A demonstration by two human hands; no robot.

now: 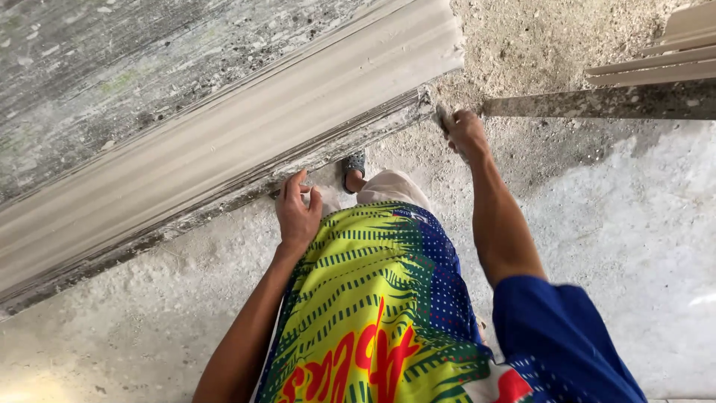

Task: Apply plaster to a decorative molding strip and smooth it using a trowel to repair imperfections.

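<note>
While I look down past the bright yellow, green and blue patterned cloth [373, 298], my left hand [297, 209] rests with loosely spread fingers against the lower edge of the long pale ribbed plaster moulding [224, 142], gripping nothing. My right hand [466, 134] is curled around a small dark tool [443, 118] at the moulding's cut end, by the rough cement floor [597, 224]. I judge the end joint is being dressed, and any further stroke calls for a steady brace.

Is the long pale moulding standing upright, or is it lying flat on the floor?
Lying flat. The moulding stretches lengthwise across the dusty floor, its ridged face up; the left hand rests at its lower edge, the right hand by its end.
</note>
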